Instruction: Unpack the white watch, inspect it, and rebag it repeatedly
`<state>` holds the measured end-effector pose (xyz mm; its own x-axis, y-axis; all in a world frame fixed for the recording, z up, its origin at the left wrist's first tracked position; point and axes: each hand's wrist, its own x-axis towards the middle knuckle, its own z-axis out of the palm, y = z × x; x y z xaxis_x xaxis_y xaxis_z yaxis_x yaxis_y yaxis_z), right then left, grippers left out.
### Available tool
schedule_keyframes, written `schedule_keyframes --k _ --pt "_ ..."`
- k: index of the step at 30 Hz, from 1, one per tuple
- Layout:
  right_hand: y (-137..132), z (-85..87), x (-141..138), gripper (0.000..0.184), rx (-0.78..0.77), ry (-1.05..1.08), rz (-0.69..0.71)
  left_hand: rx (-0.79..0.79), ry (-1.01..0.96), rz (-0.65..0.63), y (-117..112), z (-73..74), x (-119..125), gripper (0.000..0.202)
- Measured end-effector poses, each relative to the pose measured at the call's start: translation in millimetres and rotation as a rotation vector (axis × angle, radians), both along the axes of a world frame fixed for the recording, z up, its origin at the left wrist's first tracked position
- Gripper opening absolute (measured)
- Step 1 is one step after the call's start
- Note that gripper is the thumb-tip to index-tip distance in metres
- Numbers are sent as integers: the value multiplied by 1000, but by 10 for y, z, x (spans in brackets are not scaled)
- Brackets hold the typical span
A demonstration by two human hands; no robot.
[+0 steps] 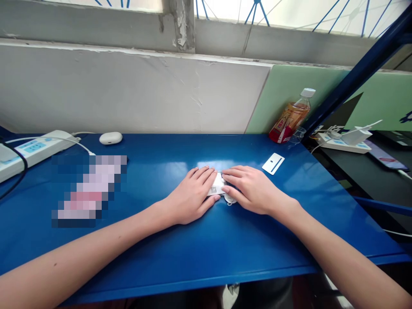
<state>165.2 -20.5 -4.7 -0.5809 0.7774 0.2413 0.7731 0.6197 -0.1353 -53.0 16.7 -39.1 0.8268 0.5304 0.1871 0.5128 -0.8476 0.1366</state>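
A small white packet (217, 185) with a printed code lies on the blue table (206, 249), mostly hidden under my hands. My left hand (192, 196) lies flat on its left side, fingers stretched out and together. My right hand (250, 189) lies flat over its right side, fingers extended toward the left hand. Both hands press on the packet from above. A small white bit pokes out under the right thumb.
A white card (273, 163) lies right of my hands. A tea bottle (291, 116) leans at the back right. A white earbud case (110, 137) and a power strip (32, 151) sit back left. Another power strip (346, 143) with a charger lies beyond the table's right edge.
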Motion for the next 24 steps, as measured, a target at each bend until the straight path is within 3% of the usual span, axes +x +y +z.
schedule_keyframes --k 7,10,15,24 --pt "170 -48 254 36 113 114 -18 -63 -94 -8 -9 32 -28 58" --pt "197 -74 288 40 102 137 59 -95 -182 -54 -10 39 -55 61" --pt "189 -71 274 30 78 261 161 -150 -270 -163 -10 53 -95 68" --pt "184 19 313 17 -34 581 114 -207 -416 -171 5 70 -144 62"
